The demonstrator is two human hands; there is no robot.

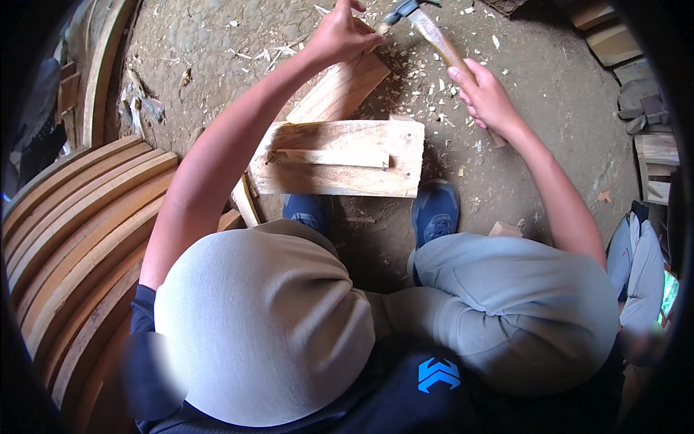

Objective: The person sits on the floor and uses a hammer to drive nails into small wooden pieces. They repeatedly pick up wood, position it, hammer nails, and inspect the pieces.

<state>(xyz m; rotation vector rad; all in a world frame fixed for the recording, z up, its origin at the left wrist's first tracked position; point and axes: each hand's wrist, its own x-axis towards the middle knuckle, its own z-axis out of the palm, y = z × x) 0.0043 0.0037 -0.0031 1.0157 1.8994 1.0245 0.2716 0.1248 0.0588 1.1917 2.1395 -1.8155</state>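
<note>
My right hand (488, 94) is wrapped round the wooden handle of a hammer (441, 43), whose dark metal head lies at the top edge of the view. Close to that head, my left hand (343, 32) is closed, fingers bent together; a small light-brown end shows beside the fingertips, but what it belongs to is hidden. Beneath the left hand a wooden block (340, 90) slants across the ground. Nearer to me stands a low wooden bench (347, 134), with a narrow strip of wood (332, 158) along its top.
Wood chips (434, 94) are scattered over the dirt floor (231, 54). Several long timber planks (94, 210) lie stacked at the left. More wood pieces (654, 155) are piled along the right side. My shoes (436, 210) are just behind the bench.
</note>
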